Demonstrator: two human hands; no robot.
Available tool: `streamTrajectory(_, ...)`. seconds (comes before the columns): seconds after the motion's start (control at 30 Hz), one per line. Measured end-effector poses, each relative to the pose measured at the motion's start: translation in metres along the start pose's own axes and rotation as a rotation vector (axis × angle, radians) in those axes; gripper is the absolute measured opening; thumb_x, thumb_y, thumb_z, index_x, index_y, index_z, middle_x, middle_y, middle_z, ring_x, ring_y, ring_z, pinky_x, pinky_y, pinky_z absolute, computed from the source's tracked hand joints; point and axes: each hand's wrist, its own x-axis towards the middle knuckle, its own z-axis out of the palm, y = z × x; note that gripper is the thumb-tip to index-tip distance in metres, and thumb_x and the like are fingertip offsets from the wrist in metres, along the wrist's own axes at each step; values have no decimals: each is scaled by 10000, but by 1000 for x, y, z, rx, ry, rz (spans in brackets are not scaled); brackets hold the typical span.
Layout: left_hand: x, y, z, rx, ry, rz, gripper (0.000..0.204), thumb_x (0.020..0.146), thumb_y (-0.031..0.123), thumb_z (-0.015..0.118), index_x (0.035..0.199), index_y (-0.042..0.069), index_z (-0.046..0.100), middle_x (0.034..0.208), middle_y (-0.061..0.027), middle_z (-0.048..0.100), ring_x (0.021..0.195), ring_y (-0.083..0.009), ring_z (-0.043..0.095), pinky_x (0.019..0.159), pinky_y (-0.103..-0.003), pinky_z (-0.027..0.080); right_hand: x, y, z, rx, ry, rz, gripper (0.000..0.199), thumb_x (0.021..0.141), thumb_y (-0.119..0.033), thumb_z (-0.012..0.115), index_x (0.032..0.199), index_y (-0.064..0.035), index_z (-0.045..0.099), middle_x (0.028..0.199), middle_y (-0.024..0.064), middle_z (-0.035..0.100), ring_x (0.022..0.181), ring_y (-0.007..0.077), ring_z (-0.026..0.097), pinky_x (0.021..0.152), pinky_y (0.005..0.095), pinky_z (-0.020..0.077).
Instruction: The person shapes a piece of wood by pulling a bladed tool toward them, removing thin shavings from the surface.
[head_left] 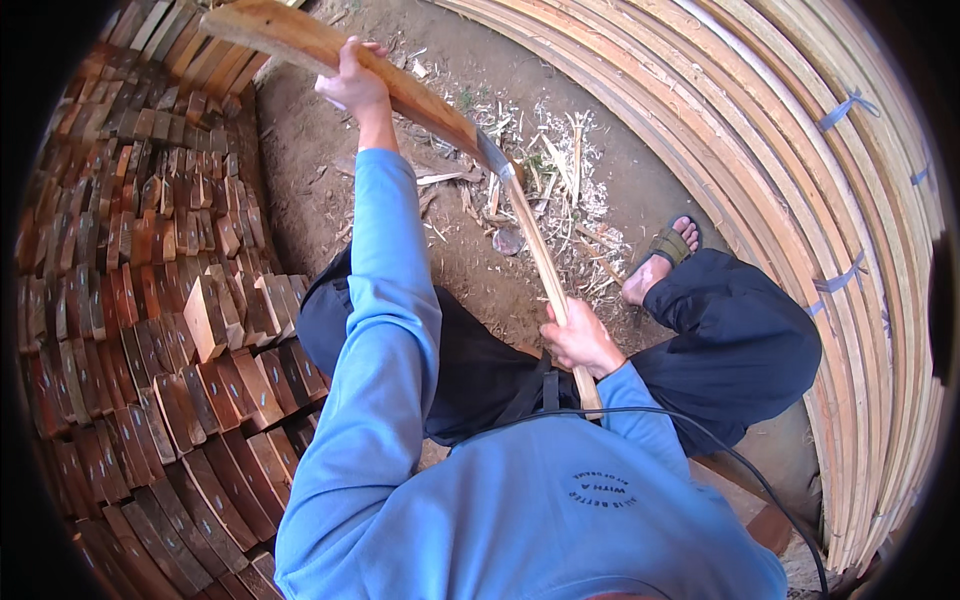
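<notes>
My left hand [358, 85] reaches forward and grips the far part of a long wooden board [430, 108], with fingers over its edge. At the board's near end is a grey metal piece [491, 154], which looks like the head of a hand tool. From it a pale wooden handle [540, 245] runs back toward my waist. My right hand [585, 340] is wrapped round this handle near my lap. The tool's exact kind cannot be made out, nor whether its metal is pressed into the board or only against it.
Stacked cut timber [150, 330] rises close on my left. Long planks [800, 150], tied with blue strips [848, 108], stand along the right. Wood shavings [580, 190] litter the dirt floor. My sandalled foot [668, 255] is near them. A black cable [740, 460] crosses my shirt.
</notes>
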Motion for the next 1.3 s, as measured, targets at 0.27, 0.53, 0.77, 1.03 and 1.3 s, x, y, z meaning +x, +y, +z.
streamTrajectory(0.27,-5,1,2,-84,-16,-18,204,865,65,655,865,-135,618,697,-195,674,555,-256,667,542,-363,563,12,-3,10,30,-14,-49,214,910,17,606,1002,-74,436,615,-11,431,401,100,420,333,297,327)
streamTrajectory(0.53,-6,-6,15,-54,-44,-8,218,864,77,658,845,-138,626,681,-185,680,544,-254,667,541,-350,565,24,-8,13,47,25,-57,205,880,7,623,998,-59,469,599,-2,448,403,110,462,329,298,333)
streamTrajectory(0.77,-26,-1,28,-17,-46,55,241,868,92,688,855,-141,627,704,-192,690,558,-236,674,560,-352,573,44,-17,4,30,26,14,227,912,34,593,979,-96,420,626,-20,415,406,78,421,327,273,315)
streamTrajectory(1.03,-2,-5,2,9,51,22,231,876,76,677,889,-147,617,706,-195,684,574,-247,678,558,-352,562,13,-19,-2,21,-21,60,213,921,32,581,983,-103,428,621,-40,413,397,66,389,329,275,300)
streamTrajectory(1.3,-2,-8,-12,33,88,15,277,861,84,667,914,-179,599,732,-219,680,584,-286,680,568,-391,576,10,-11,15,-126,77,16,186,855,-19,651,946,-45,490,656,28,492,390,144,486,330,318,375)
